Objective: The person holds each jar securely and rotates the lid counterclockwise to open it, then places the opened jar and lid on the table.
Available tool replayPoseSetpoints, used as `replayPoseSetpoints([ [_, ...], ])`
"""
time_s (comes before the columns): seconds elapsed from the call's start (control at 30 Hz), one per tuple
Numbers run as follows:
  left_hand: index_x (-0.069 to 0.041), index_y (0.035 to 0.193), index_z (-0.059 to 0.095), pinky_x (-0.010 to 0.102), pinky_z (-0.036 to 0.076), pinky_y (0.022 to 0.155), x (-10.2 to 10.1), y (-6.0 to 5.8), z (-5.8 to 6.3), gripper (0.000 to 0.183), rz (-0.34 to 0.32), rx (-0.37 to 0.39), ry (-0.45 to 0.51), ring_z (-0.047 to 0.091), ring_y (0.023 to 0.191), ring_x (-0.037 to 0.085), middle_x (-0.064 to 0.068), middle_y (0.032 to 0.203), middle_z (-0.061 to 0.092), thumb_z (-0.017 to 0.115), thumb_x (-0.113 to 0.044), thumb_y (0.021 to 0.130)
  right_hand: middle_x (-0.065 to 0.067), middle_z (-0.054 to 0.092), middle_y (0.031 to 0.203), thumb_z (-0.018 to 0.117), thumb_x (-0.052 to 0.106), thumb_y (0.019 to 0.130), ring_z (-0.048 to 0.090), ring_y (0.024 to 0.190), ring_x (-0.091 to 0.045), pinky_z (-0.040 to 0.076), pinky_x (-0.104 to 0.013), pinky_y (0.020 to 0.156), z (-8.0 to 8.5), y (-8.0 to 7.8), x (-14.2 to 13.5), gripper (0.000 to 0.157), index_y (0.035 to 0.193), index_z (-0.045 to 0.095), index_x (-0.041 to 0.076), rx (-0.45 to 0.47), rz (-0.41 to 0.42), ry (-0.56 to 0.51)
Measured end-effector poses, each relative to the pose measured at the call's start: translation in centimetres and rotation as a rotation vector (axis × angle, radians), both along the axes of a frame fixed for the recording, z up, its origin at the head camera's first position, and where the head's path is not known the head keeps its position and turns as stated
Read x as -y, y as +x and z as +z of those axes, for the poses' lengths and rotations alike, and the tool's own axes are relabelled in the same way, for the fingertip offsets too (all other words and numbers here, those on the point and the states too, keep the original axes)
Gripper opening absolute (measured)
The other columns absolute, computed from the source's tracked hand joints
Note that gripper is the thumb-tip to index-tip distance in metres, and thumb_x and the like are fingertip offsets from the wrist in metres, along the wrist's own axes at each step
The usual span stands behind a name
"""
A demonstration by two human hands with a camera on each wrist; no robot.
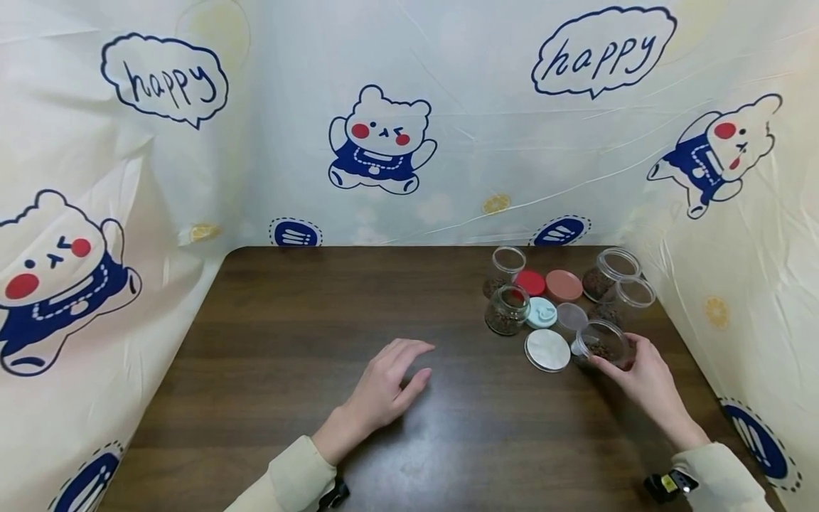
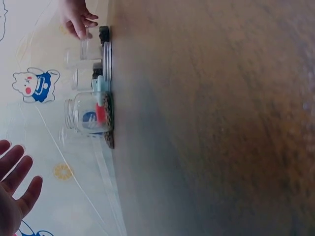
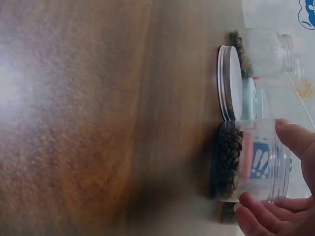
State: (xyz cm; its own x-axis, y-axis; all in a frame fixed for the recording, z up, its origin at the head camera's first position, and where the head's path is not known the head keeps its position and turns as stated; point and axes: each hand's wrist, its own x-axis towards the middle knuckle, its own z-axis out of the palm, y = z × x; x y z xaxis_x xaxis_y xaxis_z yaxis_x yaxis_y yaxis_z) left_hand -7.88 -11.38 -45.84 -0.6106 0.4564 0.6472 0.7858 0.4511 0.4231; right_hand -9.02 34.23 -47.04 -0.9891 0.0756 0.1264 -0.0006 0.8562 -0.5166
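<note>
My right hand (image 1: pixel 652 377) grips an open clear jar (image 1: pixel 604 343) at the right of the table, thumb on one side and fingers on the other. Dark beans (image 3: pixel 230 152) cover the jar's bottom in the right wrist view. Beside it lies a round white lid (image 1: pixel 547 350) with a metal rim. My left hand (image 1: pixel 387 384) hovers over the middle of the table, fingers relaxed and holding nothing. A glass jar (image 1: pixel 507 320) with beans is the nearest jar to it.
Behind the held jar stand two more open jars (image 1: pixel 619 262) (image 1: pixel 630 293), and another jar (image 1: pixel 507 262) is at the back. Between them lie a red lid (image 1: pixel 530 283), a pink lid (image 1: pixel 564 286), a light-blue lid (image 1: pixel 541 313) and a clear lid (image 1: pixel 571 317). Printed cloth (image 1: pixel 473 156) surrounds the table.
</note>
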Motion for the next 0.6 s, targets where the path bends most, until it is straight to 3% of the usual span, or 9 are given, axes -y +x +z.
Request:
replayPoseSetpoints([
  [0.3,-0.003,0.129,0.066,0.042,0.055,0.096,0.0,0.0,-0.2,0.042,-0.002,-0.012,-0.003,0.067,0.115,0.022,0.008,0.123,0.071,0.044,-0.035,0.112,-0.033,0.057,0.105,0.083,0.030,0.089,0.066,0.086,-0.038,0.049,-0.038,0.067,-0.2,0.0,0.0,0.080,0.136,0.044,-0.021,0.004,0.027,-0.008],
  [0.47,-0.004,0.130,0.067,0.042,0.056,0.096,0.0,0.1,-0.4,0.040,-0.003,-0.003,-0.009,0.067,0.116,0.022,0.008,0.124,0.072,0.046,-0.033,0.111,-0.044,0.050,0.118,0.080,0.031,0.092,0.059,0.101,-0.053,0.051,-0.062,0.080,0.3,0.2,0.4,0.086,0.140,0.036,-0.025,0.042,0.029,0.035],
  [0.6,-0.005,0.128,0.068,0.041,0.056,0.096,0.0,0.5,-0.7,0.040,0.012,0.003,-0.015,0.067,0.116,0.022,0.007,0.123,0.072,0.046,-0.034,0.112,-0.046,0.045,0.126,0.084,0.026,0.086,0.050,0.111,-0.061,0.046,-0.074,0.079,1.6,1.4,2.1,0.089,0.143,0.035,-0.023,-0.073,0.012,0.137],
])
